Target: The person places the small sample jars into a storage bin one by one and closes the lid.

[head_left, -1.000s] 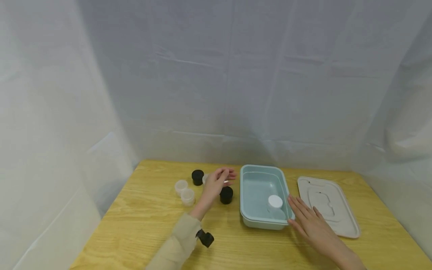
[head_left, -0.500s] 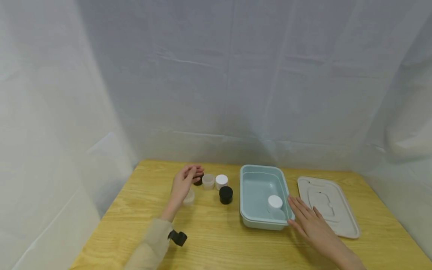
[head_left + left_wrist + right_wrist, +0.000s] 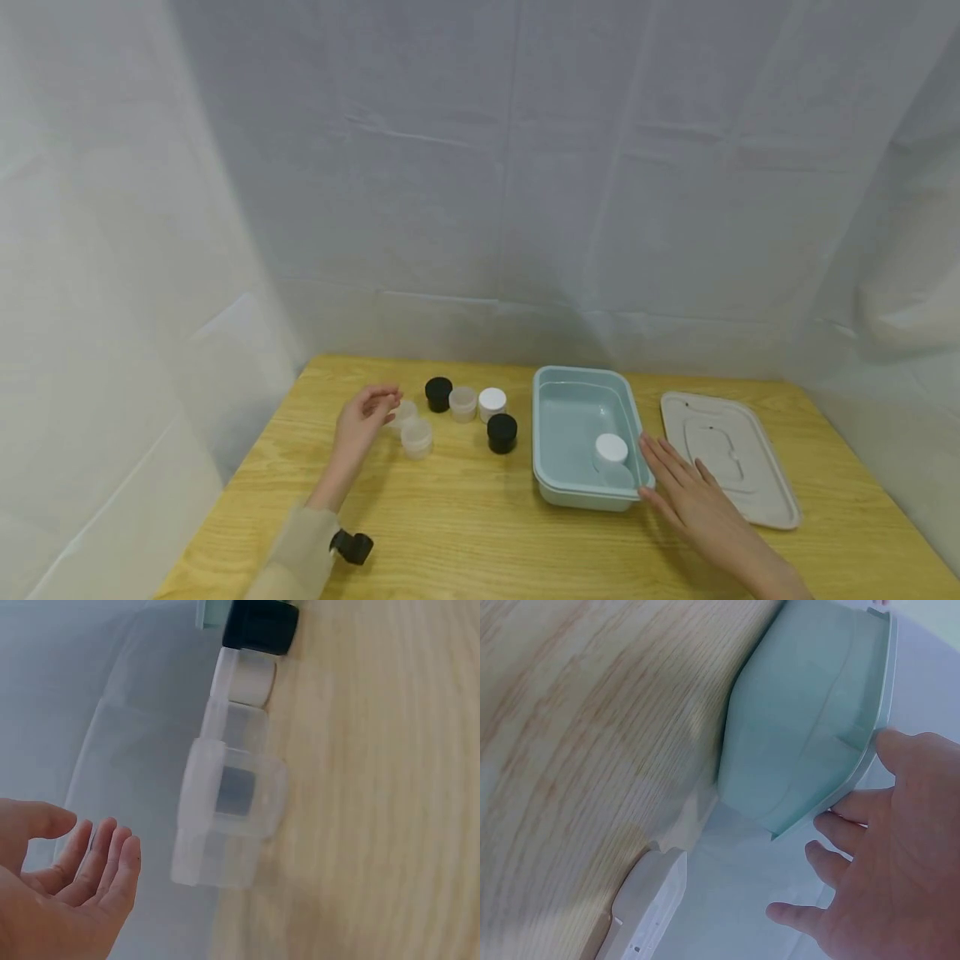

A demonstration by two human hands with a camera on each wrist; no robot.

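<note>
My left hand (image 3: 378, 408) hovers open over the table's left part, holding nothing, close beside two clear jars (image 3: 416, 437). In the left wrist view the left hand (image 3: 82, 859) shows a bare palm, with the clear jars (image 3: 232, 795) lined up ahead of it. A pale teal bin (image 3: 551, 433) stands mid-table with a white-lidded jar (image 3: 611, 454) inside. My right hand (image 3: 663, 475) lies flat on the table, fingers straight against the bin's near right corner. The right wrist view shows my right hand (image 3: 885, 855) at the rim of the bin (image 3: 810, 727).
Beyond the clear jars stand a black jar (image 3: 438, 393), another clear jar (image 3: 462, 403), a white-lidded jar (image 3: 492, 403) and a second black jar (image 3: 502, 432). An off-white lid (image 3: 727, 458) lies flat right of the bin. White cloth walls close in the table.
My left hand has drawn back leftward and nearer to me, from over the white-lidded jar to beside the clear jars, empty throughout. The right hand and the jars have stayed put.
</note>
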